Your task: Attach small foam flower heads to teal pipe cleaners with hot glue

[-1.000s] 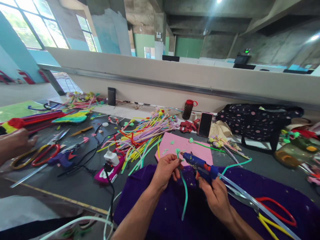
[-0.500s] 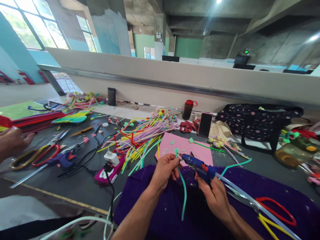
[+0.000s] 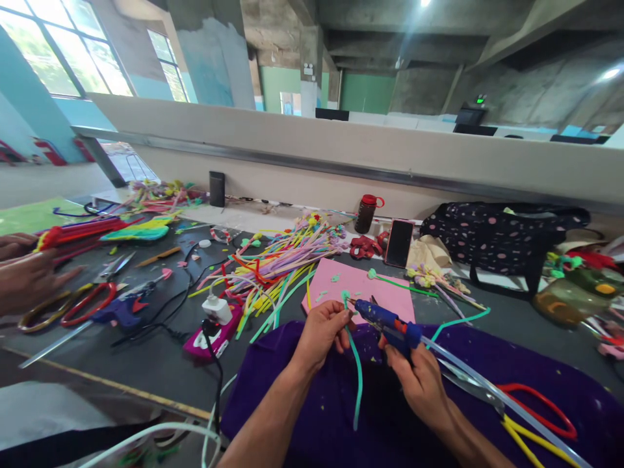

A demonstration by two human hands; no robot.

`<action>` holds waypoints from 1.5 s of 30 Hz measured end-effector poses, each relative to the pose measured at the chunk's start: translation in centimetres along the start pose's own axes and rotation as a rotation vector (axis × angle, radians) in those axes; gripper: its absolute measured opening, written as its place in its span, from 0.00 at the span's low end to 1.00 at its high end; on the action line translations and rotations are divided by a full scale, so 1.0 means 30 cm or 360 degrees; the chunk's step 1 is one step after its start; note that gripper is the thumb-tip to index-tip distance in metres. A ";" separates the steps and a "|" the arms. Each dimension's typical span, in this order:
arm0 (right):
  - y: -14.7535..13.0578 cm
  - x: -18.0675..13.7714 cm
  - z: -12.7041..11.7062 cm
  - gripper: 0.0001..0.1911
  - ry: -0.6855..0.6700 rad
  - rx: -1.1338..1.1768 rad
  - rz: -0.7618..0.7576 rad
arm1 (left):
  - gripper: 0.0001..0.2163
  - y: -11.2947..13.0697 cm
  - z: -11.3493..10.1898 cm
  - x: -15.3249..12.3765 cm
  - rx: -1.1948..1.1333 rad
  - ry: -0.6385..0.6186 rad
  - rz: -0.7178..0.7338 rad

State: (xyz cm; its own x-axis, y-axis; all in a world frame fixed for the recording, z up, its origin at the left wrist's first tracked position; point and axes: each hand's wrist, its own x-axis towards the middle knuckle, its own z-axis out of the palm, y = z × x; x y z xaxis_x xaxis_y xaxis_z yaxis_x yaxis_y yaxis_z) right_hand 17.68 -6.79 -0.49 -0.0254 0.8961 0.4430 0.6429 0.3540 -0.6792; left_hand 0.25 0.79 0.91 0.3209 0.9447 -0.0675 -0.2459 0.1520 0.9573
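Between the thumb and fingers of my left hand (image 3: 325,331) is a mint-green pipe cleaner (image 3: 359,383), its long end hanging down and a small curled head showing above the fingertips. My right hand (image 3: 422,380) grips a blue glue gun (image 3: 385,320) by its handle. The gun's nozzle points left, close to the curled head; whether they touch I cannot tell. A long clear glue stick (image 3: 507,396) runs out of the gun's back. Under both hands lies dark purple cloth (image 3: 273,377), and behind them a pink foam sheet (image 3: 361,279) with small green pieces.
Scissors with red and yellow handles (image 3: 541,409) lie at right. To the left are a purple power strip (image 3: 229,338), a second glue gun (image 3: 119,309) and scissors (image 3: 90,302). A pipe cleaner pile (image 3: 292,253) lies behind. A co-worker's hands (image 3: 29,276) hold red strands at far left.
My hands, the pipe cleaner and the glue gun stay almost still. At far left, the co-worker's hands have shifted, and more of the red bundle shows there.
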 end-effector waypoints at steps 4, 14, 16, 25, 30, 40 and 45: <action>-0.006 -0.002 -0.003 0.14 0.0027 0.0011 -0.0015 | 0.13 0.003 -0.001 -0.001 -0.0004 0.0027 -0.0004; -0.006 0.001 -0.002 0.13 0.0025 -0.0017 -0.0042 | 0.13 0.006 0.000 -0.001 -0.0002 0.0030 -0.0019; -0.002 -0.001 -0.003 0.13 0.0032 -0.0027 -0.0052 | 0.13 0.004 -0.002 0.000 -0.0007 0.0032 -0.0018; -0.004 0.003 -0.007 0.13 -0.0005 -0.0026 -0.0032 | 0.13 -0.003 -0.006 0.002 -0.0006 0.0028 0.0001; -0.010 -0.001 -0.005 0.12 0.0022 0.0040 -0.0015 | 0.13 0.001 -0.003 0.001 -0.0012 0.0033 -0.0017; 0.043 0.103 -0.064 0.12 0.0245 0.0750 0.0589 | 0.12 0.013 -0.049 0.029 -0.0263 -0.0018 -0.0168; 0.200 0.203 -0.054 0.14 0.0075 0.1063 0.1070 | 0.12 0.036 -0.075 0.013 -0.0534 -0.0298 -0.0319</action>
State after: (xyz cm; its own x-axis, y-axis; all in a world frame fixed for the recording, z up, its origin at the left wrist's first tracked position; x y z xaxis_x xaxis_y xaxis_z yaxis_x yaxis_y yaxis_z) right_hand 22.62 0.37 -0.92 0.2311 0.9614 -0.1494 -0.0594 -0.1393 -0.9885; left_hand -1.94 1.99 1.28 0.5452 0.8227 -0.1612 -0.4356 0.4423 0.7839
